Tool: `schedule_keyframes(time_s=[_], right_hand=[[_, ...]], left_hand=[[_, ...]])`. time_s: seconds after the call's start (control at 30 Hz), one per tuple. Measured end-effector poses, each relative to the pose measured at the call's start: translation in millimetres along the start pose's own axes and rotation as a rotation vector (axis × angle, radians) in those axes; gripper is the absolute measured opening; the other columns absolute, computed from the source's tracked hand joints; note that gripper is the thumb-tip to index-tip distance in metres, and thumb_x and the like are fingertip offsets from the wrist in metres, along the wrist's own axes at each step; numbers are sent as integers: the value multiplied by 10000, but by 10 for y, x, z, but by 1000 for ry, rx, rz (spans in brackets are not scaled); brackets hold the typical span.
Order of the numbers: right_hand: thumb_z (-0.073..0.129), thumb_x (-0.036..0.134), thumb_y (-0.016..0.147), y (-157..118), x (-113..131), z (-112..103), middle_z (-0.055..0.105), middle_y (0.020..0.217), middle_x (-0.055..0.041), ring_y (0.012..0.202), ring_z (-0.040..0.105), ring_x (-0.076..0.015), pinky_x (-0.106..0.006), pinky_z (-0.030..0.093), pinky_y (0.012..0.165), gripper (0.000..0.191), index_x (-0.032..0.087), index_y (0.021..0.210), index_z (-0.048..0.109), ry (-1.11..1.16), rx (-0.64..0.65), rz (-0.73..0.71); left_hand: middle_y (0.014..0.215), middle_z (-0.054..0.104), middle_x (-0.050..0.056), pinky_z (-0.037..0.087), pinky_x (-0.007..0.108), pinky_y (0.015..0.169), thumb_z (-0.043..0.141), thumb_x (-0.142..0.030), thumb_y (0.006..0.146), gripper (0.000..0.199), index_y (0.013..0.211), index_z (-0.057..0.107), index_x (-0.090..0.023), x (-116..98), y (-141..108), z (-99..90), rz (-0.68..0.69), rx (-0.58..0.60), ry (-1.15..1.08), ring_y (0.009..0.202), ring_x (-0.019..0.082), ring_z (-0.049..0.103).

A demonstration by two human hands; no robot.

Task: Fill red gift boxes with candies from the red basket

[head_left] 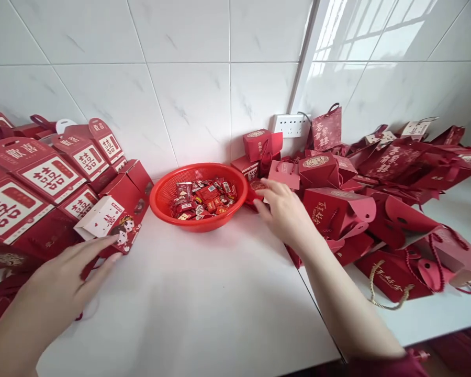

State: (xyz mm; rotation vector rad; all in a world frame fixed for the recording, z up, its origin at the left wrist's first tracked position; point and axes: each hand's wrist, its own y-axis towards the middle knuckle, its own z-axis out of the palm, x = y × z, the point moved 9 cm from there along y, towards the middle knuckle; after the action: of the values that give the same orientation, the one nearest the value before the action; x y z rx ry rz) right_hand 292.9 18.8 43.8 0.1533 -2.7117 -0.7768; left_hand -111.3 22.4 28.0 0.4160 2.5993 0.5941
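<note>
My left hand [68, 285] is at the left, its fingers stretched out and apart. Its fingertips overlap the lower front of a red gift box [126, 191] with a cartoon couple and a white panel; whether they touch it I cannot tell. My right hand [280, 209] reaches forward just right of a red plastic basket [199, 226], fingers apart. Under its fingertips lies a small red box [255, 186], partly hidden by the hand. Wrapped candies [208, 195] in red and other colours lie in the basket.
Stacked red boxes [49, 178] with white panels line the left side. A heap of red gift boxes [332, 212], several with cord handles, fills the right. A tiled wall [188, 99] with a socket strip [291, 125] backs the white table [188, 293], which shows a seam on the right.
</note>
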Motion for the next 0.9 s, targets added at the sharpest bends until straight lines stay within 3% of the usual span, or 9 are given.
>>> schedule_keyframes(time_s=[0.1, 0.2, 0.3, 0.4, 0.47, 0.53, 0.63, 0.8, 0.9], right_hand=[[505, 332, 949, 183, -414, 130, 384, 1518, -207, 1416, 295, -393, -622, 295, 1090, 332, 99, 966, 741, -178, 104, 266], [574, 362, 903, 207, -645, 402, 257, 1581, -216, 1465, 153, -416, -664, 92, 1144, 366, 59, 1045, 723, -291, 280, 339], [510, 255, 924, 225, -670, 440, 302, 1554, -238, 1465, 191, -380, -674, 27, 1149, 428, 11, 1264, 601, -309, 235, 301], [437, 223, 955, 240, -522, 93, 366, 1516, -228, 1460, 224, -356, -716, 51, 1130, 520, 17, 1432, 413, -207, -20, 223], [438, 300, 973, 173, -342, -266, 344, 1526, -211, 1459, 219, -369, -704, 121, 1136, 573, 53, 1481, 338, -129, -206, 141], [462, 363, 974, 64, -119, -511, 347, 1522, -189, 1415, 324, -359, -583, 332, 1116, 587, 107, 1488, 344, -41, -246, 33], [473, 333, 975, -107, 215, -529, 526, 1370, -113, 1219, 563, -304, -439, 489, 1017, 390, 186, 1326, 558, 40, -36, -108], [533, 301, 964, -379, 653, -92, 674, 1112, -62, 993, 670, -232, -356, 547, 868, 199, 226, 1078, 677, 166, 457, -291], [538, 276, 967, -407, 771, -36, 696, 1048, -65, 958, 670, -227, -330, 535, 812, 185, 216, 1074, 677, 219, 491, -328]], left_hand=[[1234, 677, -33, 489, 479, 1034, 581, -531, 830, 470, 1276, 627, -389, -811, 184, 210, 300, 254, 111, 1119, 321, 636], [1327, 627, -56, 543, 386, 955, 575, -489, 877, 559, 1421, 473, -413, -1533, 107, 300, 568, 340, 180, 1158, 272, 636], [1291, 653, -35, 584, 366, 850, 580, -471, 882, 615, 1468, 408, -398, -1952, -69, 318, 682, 323, 161, 1068, 260, 683], [1224, 690, -26, 603, 366, 747, 595, -445, 873, 650, 1485, 382, -390, -2088, -212, 285, 706, 270, 144, 993, 258, 708], [1237, 682, -53, 607, 345, 749, 621, -426, 862, 659, 1479, 392, -393, -2119, -306, 305, 763, 332, 132, 1017, 246, 701], [1234, 681, -78, 605, 324, 791, 625, -402, 867, 622, 1456, 426, -405, -2146, -368, 292, 839, 395, 98, 1033, 232, 695], [1177, 707, -60, 586, 342, 861, 562, -334, 910, 506, 1406, 491, -405, -2154, -262, 131, 822, 294, 26, 1011, 224, 692], [1096, 716, -20, 497, 291, 900, 526, -165, 918, 301, 1162, 651, -290, -2165, -37, 132, 735, 241, -27, 984, 172, 662], [946, 708, -13, 456, 287, 830, 550, -171, 918, 152, 1007, 658, -231, -2173, 56, 175, 716, 178, -22, 869, 153, 638]])
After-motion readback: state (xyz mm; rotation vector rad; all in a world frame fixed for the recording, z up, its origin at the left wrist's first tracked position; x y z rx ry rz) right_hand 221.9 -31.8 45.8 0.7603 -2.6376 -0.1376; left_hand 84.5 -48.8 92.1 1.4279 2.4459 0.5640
